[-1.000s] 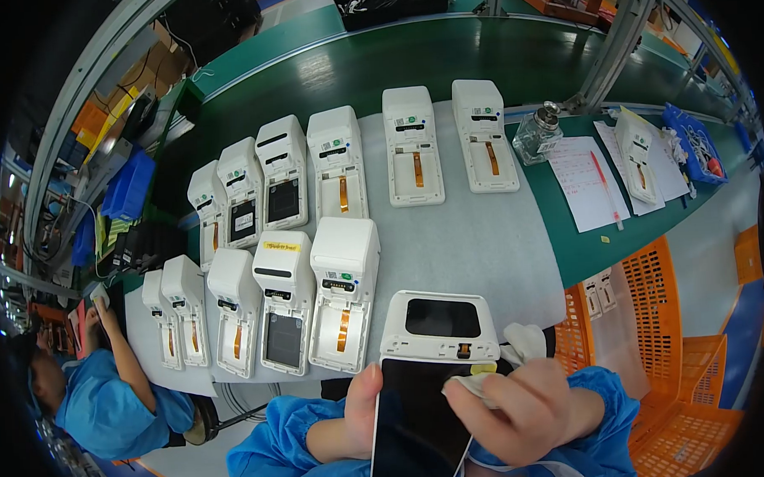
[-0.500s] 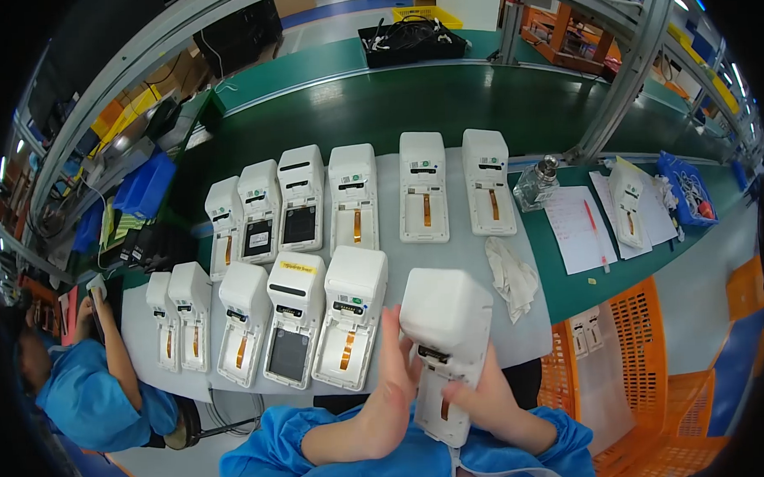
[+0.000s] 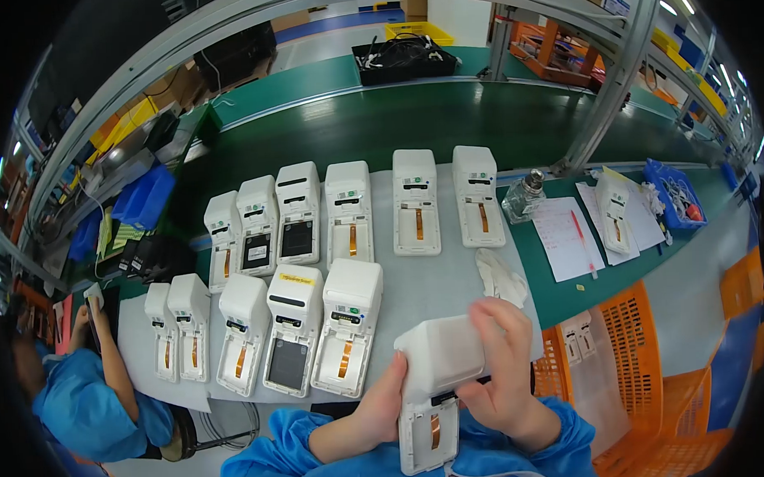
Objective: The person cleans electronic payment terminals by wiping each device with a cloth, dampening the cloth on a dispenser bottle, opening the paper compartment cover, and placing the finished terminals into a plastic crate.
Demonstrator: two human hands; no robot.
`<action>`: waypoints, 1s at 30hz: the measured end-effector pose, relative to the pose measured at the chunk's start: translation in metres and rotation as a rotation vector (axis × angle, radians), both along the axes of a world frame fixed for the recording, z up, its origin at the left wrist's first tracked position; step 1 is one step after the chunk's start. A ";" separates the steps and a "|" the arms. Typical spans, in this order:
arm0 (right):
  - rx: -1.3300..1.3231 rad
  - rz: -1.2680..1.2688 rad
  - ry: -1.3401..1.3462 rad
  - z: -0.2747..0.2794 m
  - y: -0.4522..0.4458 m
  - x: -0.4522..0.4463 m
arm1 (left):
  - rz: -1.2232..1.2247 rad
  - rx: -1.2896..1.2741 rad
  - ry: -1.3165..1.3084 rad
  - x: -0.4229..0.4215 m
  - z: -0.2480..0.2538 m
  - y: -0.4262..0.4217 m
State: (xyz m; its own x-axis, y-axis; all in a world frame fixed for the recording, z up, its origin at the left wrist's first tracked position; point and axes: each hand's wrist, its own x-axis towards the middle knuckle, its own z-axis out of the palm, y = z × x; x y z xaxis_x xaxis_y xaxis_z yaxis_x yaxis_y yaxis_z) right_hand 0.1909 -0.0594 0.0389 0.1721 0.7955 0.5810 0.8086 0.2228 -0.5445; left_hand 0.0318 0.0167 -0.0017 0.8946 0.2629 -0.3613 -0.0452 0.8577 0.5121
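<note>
A white handheld terminal (image 3: 441, 358) is tilted in front of me, its open back compartment showing an orange ribbon cable. My left hand (image 3: 367, 411) grips its left side, thumb along the edge; some fingers are hidden behind it. At the right end of its thick head is my right hand (image 3: 513, 381), with thumb and fingers spread apart around the corner. Whether the fingertips press on it I cannot tell. Just left on the grey mat (image 3: 417, 292) lies a similar terminal (image 3: 348, 324), also with an orange cable. Beside that one is a terminal with a yellow label (image 3: 294, 326) and a black insert.
Several more terminals (image 3: 414, 204) stand in two rows on the mat. To the right are a white cloth (image 3: 499, 278), a glass bottle (image 3: 525, 198), papers with a red pen (image 3: 582, 231) and orange crates (image 3: 634, 356). A co-worker in blue (image 3: 102, 408) sits at left.
The terminal has turned and shifted slightly left. My left hand, flat before, now grips its side. My right hand has left the lower body and risen to the head's right end.
</note>
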 end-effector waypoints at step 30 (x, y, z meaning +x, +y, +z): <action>0.846 0.013 -0.466 -0.057 -0.026 -0.048 | 0.092 -0.216 -0.660 0.008 -0.027 -0.001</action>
State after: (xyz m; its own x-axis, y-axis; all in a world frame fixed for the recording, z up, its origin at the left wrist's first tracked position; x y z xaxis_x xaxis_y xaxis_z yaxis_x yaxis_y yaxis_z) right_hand 0.1433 -0.0851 -0.0179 -0.2263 0.0824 0.9706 0.8977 0.4044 0.1750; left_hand 0.0402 0.0154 -0.0285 0.9227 0.3314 0.1971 -0.3653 0.9150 0.1711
